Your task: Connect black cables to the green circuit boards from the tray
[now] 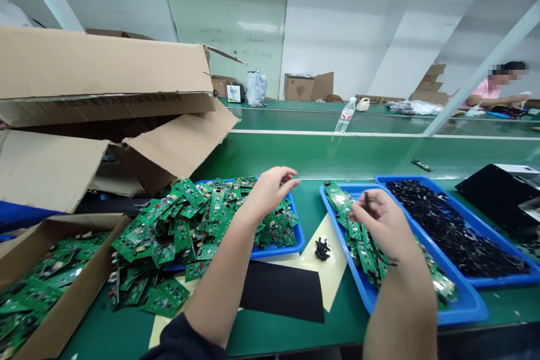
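My left hand (270, 188) hovers above a blue tray (297, 239) heaped with green circuit boards (189, 219); its fingers are loosely curled and apart, with nothing in them. My right hand (379, 222) is closed around a thin black tool (367, 201), over a second blue tray (464, 306) where green circuit boards (360, 244) lie in a row. A small cluster of black parts (322, 248) lies on a yellow sheet (333, 270) between the two trays.
A third blue tray (498, 280) of small black parts sits at the right. Open cardboard boxes (84, 84) stand at the left, one (63, 298) holding more boards. A black sheet (282, 292) lies near me. A water bottle (345, 116) stands on the belt; another person (493, 93) sits far right.
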A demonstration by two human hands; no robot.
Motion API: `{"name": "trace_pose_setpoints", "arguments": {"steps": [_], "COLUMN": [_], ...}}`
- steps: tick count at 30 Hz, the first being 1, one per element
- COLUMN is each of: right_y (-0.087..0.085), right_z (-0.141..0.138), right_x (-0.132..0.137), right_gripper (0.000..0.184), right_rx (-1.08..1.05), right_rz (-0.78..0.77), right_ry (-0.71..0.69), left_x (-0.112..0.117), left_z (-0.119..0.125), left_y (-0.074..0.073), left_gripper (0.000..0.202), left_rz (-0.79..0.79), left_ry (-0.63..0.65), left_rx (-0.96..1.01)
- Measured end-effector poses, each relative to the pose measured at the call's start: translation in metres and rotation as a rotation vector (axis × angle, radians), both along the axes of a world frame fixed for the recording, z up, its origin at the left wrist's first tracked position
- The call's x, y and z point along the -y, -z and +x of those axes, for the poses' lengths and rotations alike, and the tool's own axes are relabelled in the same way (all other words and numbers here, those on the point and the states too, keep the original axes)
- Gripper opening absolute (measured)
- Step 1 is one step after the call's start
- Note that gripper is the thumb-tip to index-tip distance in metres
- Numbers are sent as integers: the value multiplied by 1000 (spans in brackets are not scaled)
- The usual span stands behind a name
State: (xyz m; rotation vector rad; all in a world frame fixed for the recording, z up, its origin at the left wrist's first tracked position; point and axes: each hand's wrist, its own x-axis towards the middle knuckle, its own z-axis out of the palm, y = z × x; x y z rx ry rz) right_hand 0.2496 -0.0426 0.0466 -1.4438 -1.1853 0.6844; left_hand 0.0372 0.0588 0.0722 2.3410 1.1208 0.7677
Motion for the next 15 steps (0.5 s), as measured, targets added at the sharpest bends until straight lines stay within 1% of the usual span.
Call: {"name": "trace_pose_setpoints", "arguments": {"steps": [1,2,3,5,7,9,12,13,15], "right_y": [13,25,36,54,66,70,65,60,48], "right_z": [13,26,37,56,67,74,75,73,63], "right_x": [5,9,14,22,29,35,42,44,47], "right_gripper": [25,25,24,22,22,23,25,25,25], "right_rx": [20,64,127,221,285,348,455,477,435], "right_rz": [-53,-106,-167,-261,-352,-432,-508,-507,-419], "right_ry": [86,178,261,359,399,429,524,561,563], "left_x": [-2,-4,-5,-6,-5,-5,-8,-9,-10], "left_z": [3,6,10,18,25,29,29,28,27], "left_y": [5,11,17,28,35,38,38,38,38], "left_gripper": [27,24,20,14,14,21,23,22,19], "left_rz": [-21,-48,-72,-97,-87,-70,-63,-64,-69], "left_ry": [-12,-21,-31,-65,-98,-119,-136,-138,-140], "left_rx": [-204,-349,-445,-546,-609,-649,-694,-706,-730]}}
